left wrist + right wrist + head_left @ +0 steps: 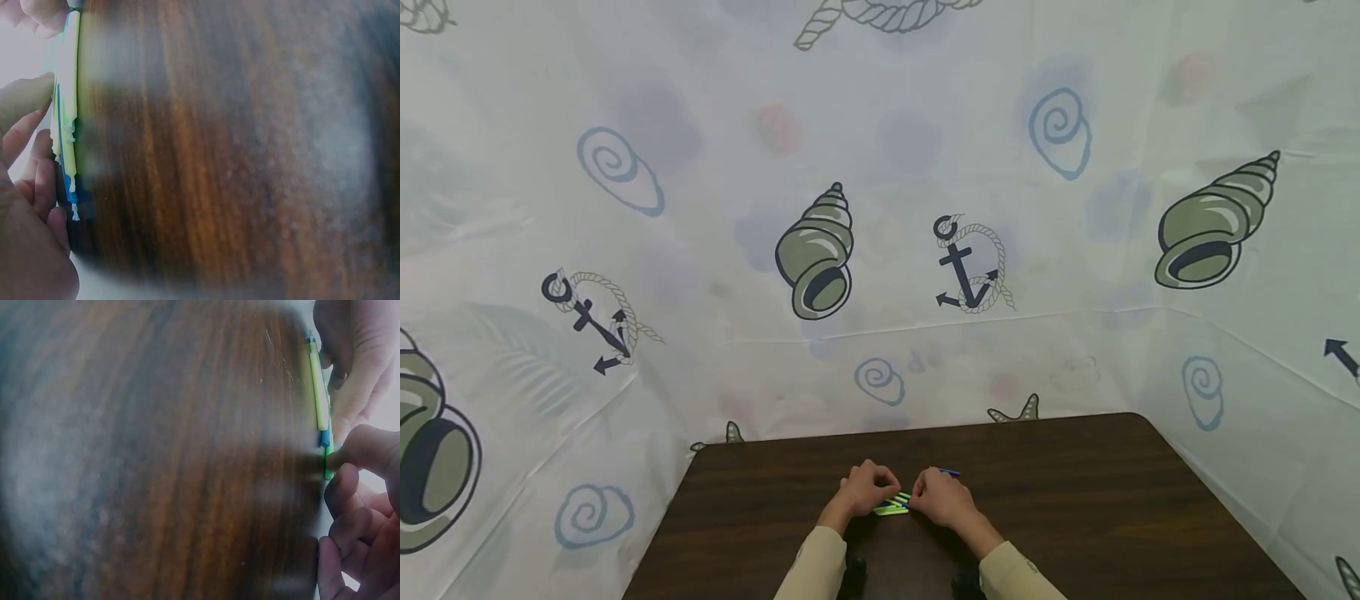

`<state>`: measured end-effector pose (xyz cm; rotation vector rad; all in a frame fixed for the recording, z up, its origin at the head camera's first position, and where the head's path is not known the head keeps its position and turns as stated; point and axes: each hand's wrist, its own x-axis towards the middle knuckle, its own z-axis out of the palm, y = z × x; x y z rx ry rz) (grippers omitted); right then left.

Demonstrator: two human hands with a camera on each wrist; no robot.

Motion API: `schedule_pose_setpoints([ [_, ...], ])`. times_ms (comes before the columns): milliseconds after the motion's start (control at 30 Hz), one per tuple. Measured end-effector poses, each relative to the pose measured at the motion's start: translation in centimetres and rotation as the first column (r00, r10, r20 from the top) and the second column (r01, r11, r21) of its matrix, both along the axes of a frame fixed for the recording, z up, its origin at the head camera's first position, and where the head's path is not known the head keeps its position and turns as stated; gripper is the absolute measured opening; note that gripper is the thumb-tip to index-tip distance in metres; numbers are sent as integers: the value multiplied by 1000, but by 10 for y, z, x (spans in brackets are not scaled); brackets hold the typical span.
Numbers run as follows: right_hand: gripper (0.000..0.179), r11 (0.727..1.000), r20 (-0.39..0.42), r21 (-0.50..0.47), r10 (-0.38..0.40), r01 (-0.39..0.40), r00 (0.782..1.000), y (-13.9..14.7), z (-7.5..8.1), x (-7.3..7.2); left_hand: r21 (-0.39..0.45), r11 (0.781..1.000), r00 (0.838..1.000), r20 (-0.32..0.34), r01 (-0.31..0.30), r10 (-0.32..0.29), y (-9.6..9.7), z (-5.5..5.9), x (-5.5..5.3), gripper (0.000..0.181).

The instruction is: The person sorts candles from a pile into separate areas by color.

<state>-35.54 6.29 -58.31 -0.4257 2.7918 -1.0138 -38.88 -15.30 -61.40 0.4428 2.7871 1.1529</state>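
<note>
Near the front edge of the table (1075,500), a small bunch of thin sticks (893,504), yellow-green and blue, pinched at one end by the left hand (867,486), at the other by the right hand (942,495); best kept level, ends flush, pressure even

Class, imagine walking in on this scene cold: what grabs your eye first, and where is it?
Probably the bright bundle of green, yellow and blue sticks, pinched between the left hand and right hand near the front of the dark wooden table. Behind, a pale sheet printed with shells and anchors fills the background.
</note>
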Motion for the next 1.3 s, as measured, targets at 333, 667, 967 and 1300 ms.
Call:
schedule_pose_setpoints([
  [333,12,1000,-2,9,-14,14,1000,-1,-4,-2,2,1000,1000,4,-3,3,-1,3,3,14],
  [667,11,1000,-2,4,-22,22,1000,4,3,3,-1,1000,1000,7,27,-27,-5,0,0,13],
  [967,11,998,-8,-56,-39,38,999,23,5,9,3,998,997,36,66,-66,-14,10,7,10],
  [1300,7,989,20,-134,-65,67,998,55,4,9,1,994,993,56,105,-105,-13,34,20,12],
])
